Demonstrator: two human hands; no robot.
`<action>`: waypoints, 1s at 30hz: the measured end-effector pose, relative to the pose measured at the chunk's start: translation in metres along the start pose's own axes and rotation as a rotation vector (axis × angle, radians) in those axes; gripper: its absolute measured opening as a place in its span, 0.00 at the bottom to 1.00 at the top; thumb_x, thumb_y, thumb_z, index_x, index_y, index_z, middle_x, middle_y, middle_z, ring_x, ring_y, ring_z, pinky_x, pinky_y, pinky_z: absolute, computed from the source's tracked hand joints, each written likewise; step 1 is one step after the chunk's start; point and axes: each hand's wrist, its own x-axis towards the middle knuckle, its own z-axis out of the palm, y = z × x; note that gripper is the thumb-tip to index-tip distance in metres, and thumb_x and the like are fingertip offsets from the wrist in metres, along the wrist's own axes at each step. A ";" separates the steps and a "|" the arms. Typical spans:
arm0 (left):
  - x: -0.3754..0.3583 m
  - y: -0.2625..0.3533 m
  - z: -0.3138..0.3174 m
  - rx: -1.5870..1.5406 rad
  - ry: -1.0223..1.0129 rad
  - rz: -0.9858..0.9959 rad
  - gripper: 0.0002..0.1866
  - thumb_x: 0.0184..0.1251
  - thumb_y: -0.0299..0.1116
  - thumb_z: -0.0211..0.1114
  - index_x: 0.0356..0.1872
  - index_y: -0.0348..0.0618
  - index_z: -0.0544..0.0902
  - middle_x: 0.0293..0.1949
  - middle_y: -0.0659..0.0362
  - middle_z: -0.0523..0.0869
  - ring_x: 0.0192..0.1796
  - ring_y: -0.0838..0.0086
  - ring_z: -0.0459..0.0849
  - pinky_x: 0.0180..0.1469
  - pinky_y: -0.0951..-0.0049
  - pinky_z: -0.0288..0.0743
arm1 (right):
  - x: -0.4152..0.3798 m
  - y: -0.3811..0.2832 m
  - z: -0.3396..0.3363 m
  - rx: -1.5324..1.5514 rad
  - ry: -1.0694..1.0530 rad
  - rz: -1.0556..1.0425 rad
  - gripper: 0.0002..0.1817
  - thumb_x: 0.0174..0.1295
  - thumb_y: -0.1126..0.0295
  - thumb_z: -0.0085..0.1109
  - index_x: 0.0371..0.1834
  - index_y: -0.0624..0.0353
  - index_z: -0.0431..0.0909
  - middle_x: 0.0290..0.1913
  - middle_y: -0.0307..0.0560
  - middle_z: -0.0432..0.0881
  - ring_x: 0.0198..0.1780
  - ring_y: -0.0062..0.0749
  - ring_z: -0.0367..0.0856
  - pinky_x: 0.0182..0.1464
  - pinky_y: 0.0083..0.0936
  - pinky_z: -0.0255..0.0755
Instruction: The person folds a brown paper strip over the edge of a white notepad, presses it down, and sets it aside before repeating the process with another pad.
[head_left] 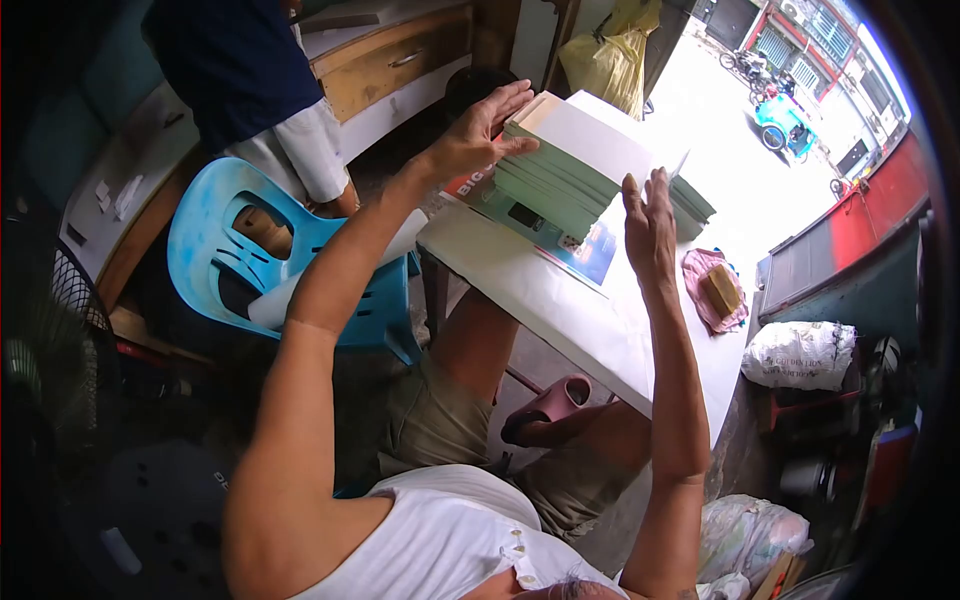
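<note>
A thick stack of white-topped paper pads or booklets with greenish edges (565, 175) stands on the white table (560, 310). My left hand (485, 130) is at the stack's left side, fingers apart, with the thumb near its front corner. On the right side, my right hand (650, 220) is upright with its fingers extended, its palm facing the stack. Under the stack lie printed sheets, one with a blue picture (592, 258). To the right of my right hand, a brown block (720, 290) rests on a pink cloth (698, 268).
A blue plastic chair (205, 215) holding a white roll stands at the left. Behind it is a person in a dark shirt (235, 70), near a wooden drawer (400, 65). A yellow bag (610, 65) hangs beyond the table. White sacks (800, 355) lie at the right.
</note>
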 end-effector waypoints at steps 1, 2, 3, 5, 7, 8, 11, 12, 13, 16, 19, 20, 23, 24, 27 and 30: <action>0.002 -0.005 0.006 -0.015 0.030 0.036 0.46 0.70 0.31 0.73 0.81 0.35 0.52 0.80 0.43 0.61 0.81 0.63 0.62 0.80 0.67 0.59 | 0.002 -0.002 0.003 0.004 -0.034 0.005 0.47 0.78 0.45 0.47 0.80 0.81 0.48 0.70 0.84 0.69 0.70 0.66 0.75 0.72 0.41 0.69; 0.002 -0.011 0.012 -0.030 0.061 0.070 0.45 0.71 0.31 0.72 0.81 0.34 0.54 0.80 0.43 0.62 0.80 0.64 0.63 0.80 0.68 0.60 | 0.003 -0.005 0.009 0.026 -0.020 0.018 0.47 0.78 0.45 0.46 0.80 0.81 0.47 0.69 0.83 0.70 0.69 0.65 0.76 0.71 0.41 0.70; 0.002 -0.016 0.015 -0.045 0.093 0.103 0.44 0.71 0.30 0.71 0.81 0.34 0.55 0.80 0.44 0.63 0.80 0.65 0.65 0.79 0.69 0.60 | 0.004 -0.010 0.015 0.049 -0.009 0.032 0.47 0.78 0.46 0.46 0.80 0.81 0.45 0.69 0.83 0.71 0.69 0.65 0.77 0.70 0.40 0.70; 0.001 -0.020 0.015 -0.033 0.115 0.080 0.41 0.73 0.30 0.70 0.80 0.33 0.56 0.79 0.45 0.65 0.78 0.67 0.67 0.78 0.70 0.61 | 0.005 -0.020 0.025 0.024 0.001 0.005 0.47 0.79 0.46 0.44 0.80 0.82 0.44 0.67 0.84 0.72 0.68 0.65 0.77 0.70 0.39 0.71; -0.001 -0.017 0.016 -0.058 0.137 0.054 0.39 0.74 0.29 0.68 0.80 0.32 0.57 0.79 0.47 0.67 0.77 0.69 0.68 0.78 0.71 0.62 | 0.003 -0.029 0.024 0.041 -0.059 0.085 0.47 0.79 0.45 0.43 0.80 0.83 0.44 0.67 0.85 0.71 0.69 0.65 0.76 0.71 0.39 0.71; -0.003 -0.014 0.017 -0.090 0.149 0.040 0.39 0.75 0.29 0.67 0.80 0.32 0.57 0.78 0.47 0.67 0.76 0.69 0.69 0.78 0.71 0.61 | 0.003 -0.027 0.025 0.065 -0.054 0.073 0.48 0.78 0.45 0.43 0.80 0.83 0.43 0.67 0.85 0.72 0.69 0.65 0.77 0.71 0.39 0.71; -0.002 -0.013 0.018 -0.020 0.174 0.059 0.38 0.76 0.28 0.65 0.80 0.32 0.57 0.79 0.47 0.66 0.77 0.67 0.68 0.79 0.69 0.58 | 0.007 -0.020 0.027 0.135 -0.066 0.054 0.51 0.77 0.43 0.46 0.79 0.84 0.43 0.67 0.86 0.71 0.69 0.66 0.75 0.72 0.39 0.69; -0.002 -0.014 0.018 0.029 0.174 0.074 0.38 0.76 0.28 0.65 0.81 0.32 0.56 0.79 0.46 0.65 0.78 0.66 0.67 0.80 0.69 0.57 | 0.007 -0.018 0.025 0.157 -0.087 0.066 0.52 0.76 0.42 0.47 0.79 0.83 0.43 0.69 0.85 0.69 0.71 0.66 0.73 0.73 0.40 0.68; -0.003 -0.015 0.019 0.079 0.237 0.117 0.39 0.74 0.28 0.67 0.80 0.32 0.57 0.79 0.44 0.66 0.79 0.63 0.67 0.80 0.67 0.57 | 0.007 -0.015 0.023 0.180 -0.102 0.083 0.53 0.75 0.41 0.48 0.79 0.83 0.43 0.70 0.85 0.67 0.73 0.66 0.72 0.75 0.40 0.66; -0.005 0.004 0.028 0.294 0.373 0.252 0.42 0.69 0.29 0.72 0.80 0.34 0.60 0.78 0.41 0.66 0.80 0.56 0.65 0.79 0.63 0.58 | -0.007 0.007 0.008 0.124 0.007 -0.052 0.56 0.69 0.45 0.63 0.79 0.84 0.45 0.77 0.83 0.55 0.81 0.66 0.54 0.80 0.46 0.56; -0.001 0.056 0.048 0.437 0.438 0.453 0.29 0.64 0.23 0.75 0.67 0.42 0.78 0.65 0.48 0.82 0.67 0.63 0.81 0.70 0.61 0.72 | -0.026 0.038 -0.032 0.108 0.023 -0.186 0.19 0.64 0.68 0.73 0.53 0.68 0.81 0.52 0.63 0.88 0.56 0.43 0.88 0.60 0.37 0.82; 0.004 0.065 0.061 0.425 0.376 0.501 0.21 0.64 0.23 0.74 0.59 0.40 0.82 0.56 0.51 0.86 0.57 0.67 0.85 0.61 0.66 0.78 | -0.033 0.060 -0.034 0.210 0.059 -0.267 0.07 0.64 0.74 0.71 0.38 0.65 0.83 0.34 0.50 0.91 0.34 0.31 0.92 0.37 0.26 0.87; 0.011 0.095 0.116 0.223 0.196 0.477 0.05 0.66 0.24 0.74 0.39 0.37 0.88 0.32 0.58 0.90 0.31 0.77 0.89 0.36 0.77 0.83 | -0.054 0.084 -0.069 0.083 0.000 -0.068 0.08 0.69 0.71 0.67 0.35 0.65 0.84 0.24 0.46 0.88 0.26 0.27 0.90 0.25 0.24 0.81; 0.017 0.096 0.141 0.227 0.163 0.523 0.03 0.68 0.25 0.73 0.38 0.37 0.88 0.26 0.58 0.87 0.25 0.81 0.85 0.28 0.78 0.78 | -0.058 0.096 -0.080 -0.007 0.011 -0.033 0.09 0.72 0.70 0.64 0.35 0.64 0.84 0.21 0.46 0.86 0.22 0.26 0.86 0.24 0.27 0.78; 0.041 0.075 0.208 0.350 0.021 0.602 0.13 0.74 0.32 0.68 0.28 0.39 0.83 0.16 0.53 0.80 0.17 0.66 0.80 0.22 0.67 0.71 | -0.064 0.142 -0.096 -0.167 0.338 -0.230 0.19 0.75 0.65 0.62 0.25 0.62 0.75 0.16 0.51 0.75 0.16 0.36 0.77 0.23 0.38 0.69; 0.072 0.040 0.258 0.627 -0.240 0.363 0.17 0.79 0.40 0.62 0.30 0.41 0.85 0.22 0.52 0.85 0.22 0.63 0.84 0.29 0.62 0.77 | -0.071 0.153 -0.115 -0.227 0.439 -0.158 0.23 0.75 0.62 0.63 0.22 0.60 0.71 0.15 0.53 0.71 0.15 0.35 0.71 0.23 0.37 0.66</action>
